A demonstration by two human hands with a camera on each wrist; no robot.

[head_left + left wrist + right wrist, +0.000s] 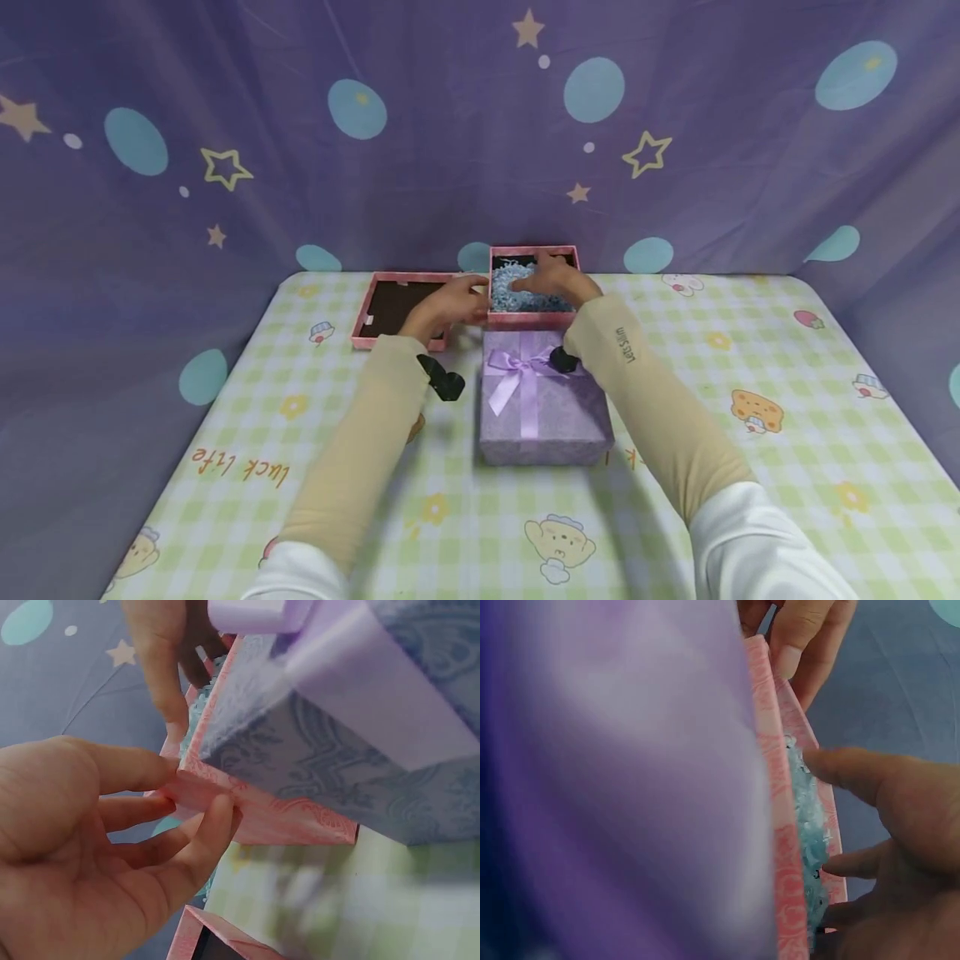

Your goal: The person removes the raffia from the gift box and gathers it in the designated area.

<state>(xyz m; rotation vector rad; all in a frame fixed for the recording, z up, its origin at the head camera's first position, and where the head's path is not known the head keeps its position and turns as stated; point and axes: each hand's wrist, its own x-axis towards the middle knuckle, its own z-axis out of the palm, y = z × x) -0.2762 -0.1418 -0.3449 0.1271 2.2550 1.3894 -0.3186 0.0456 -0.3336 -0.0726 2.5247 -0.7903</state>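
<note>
A pink patterned box (525, 319) stands at the back of the table, with light blue shredded paper (507, 287) inside over a dark bottom. My left hand (461, 302) is at its left end; in the left wrist view the fingertips (219, 806) touch the outer wall near the corner. Over the box opening, my right hand (549, 277) has its fingers spread, tips reaching into the shredded paper. In the right wrist view its fingers (851, 862) dip past the rim. Directly in front of the pink box sits a closed purple gift box (555, 425) with a lilac ribbon bow (517, 367).
A shallow pink lid (362, 342) with a dark inside lies left of the box, partly under my left hand. A checked cloth (645, 550) covers the table. Behind the table hangs a purple curtain (450, 183) with stars and balloons.
</note>
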